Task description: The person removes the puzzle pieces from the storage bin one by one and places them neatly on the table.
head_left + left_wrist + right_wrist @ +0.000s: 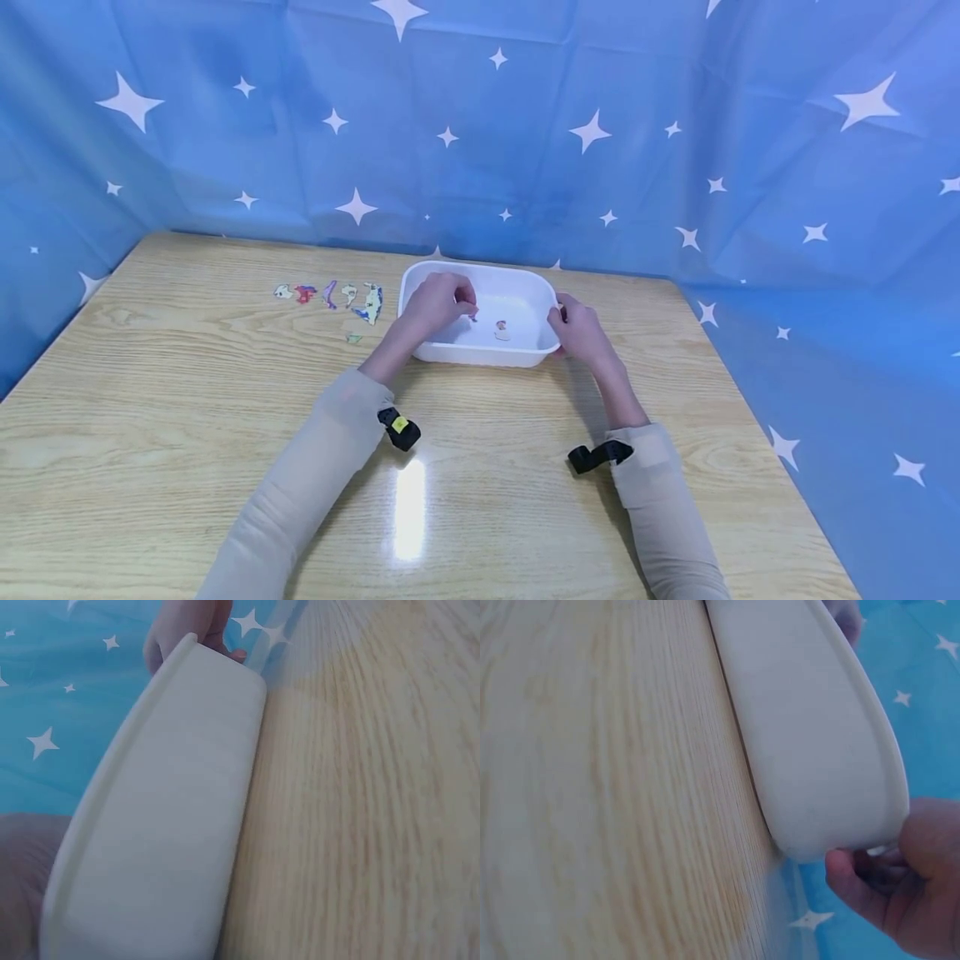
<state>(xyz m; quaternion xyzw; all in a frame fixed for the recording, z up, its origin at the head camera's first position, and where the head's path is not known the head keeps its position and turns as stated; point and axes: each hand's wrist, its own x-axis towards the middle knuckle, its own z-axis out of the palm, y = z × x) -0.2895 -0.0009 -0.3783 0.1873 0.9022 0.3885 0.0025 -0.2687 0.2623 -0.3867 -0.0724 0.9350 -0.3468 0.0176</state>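
Note:
A white plastic tub (pixel 480 354) stands on the table. My left hand (pixel 438 302) reaches over its left side, fingers bent down inside it. Its fingertips pinch a small reddish-purple flat piece (pixel 473 317) close over the tub's floor. Beside that piece lies a pale cut-out piece (pixel 502 331) with a reddish top. My right hand (pixel 579 332) grips the tub's right end, thumb at the rim and fingers below it. In the left wrist view the tub's wall (pixel 165 787) hides most of the left hand. The right wrist view shows the right hand (pixel 922 881) at the tub's end.
Left of the tub lie several flat cut-out pieces in a loose row, among them a red piece (pixel 305 293), a purple piece (pixel 329 294) and a larger blue-and-cream piece (pixel 370 303). A small green piece (pixel 354 338) lies nearer. A blue star-patterned cloth (pixel 480 167) hangs behind the wooden table (pixel 187 375).

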